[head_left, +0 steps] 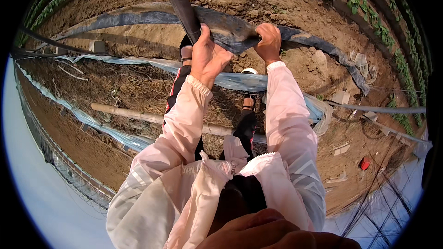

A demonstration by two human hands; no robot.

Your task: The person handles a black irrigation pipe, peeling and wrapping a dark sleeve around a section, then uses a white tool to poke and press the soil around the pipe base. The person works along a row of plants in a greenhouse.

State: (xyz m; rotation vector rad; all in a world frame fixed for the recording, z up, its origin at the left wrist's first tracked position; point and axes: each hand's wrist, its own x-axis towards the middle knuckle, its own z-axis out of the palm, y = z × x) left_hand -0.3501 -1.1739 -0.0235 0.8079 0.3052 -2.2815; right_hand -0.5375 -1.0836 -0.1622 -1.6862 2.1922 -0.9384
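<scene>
A long black plastic strip (226,27), like folded sheeting or a flattened hose, runs across in front of me and is smeared with soil. My left hand (207,57) grips it with the palm turned up, the thumb raised beside a dark round pole (177,0). The fingers of that hand are partly hidden by the strip. To the right of it, my right hand (268,42) is closed on the same strip, knuckles up. Between the two hands the plastic is bunched and sags a little. The pole slants down from the top edge to the strip by my left thumb.
Clear bluish plastic film (240,81) lies across the ground below my hands. A wooden pole (127,112) rests on dry plant litter near my feet. Pale blocks (340,97) and a red object (364,163) lie at right. Green crop rows (360,2) grow beyond.
</scene>
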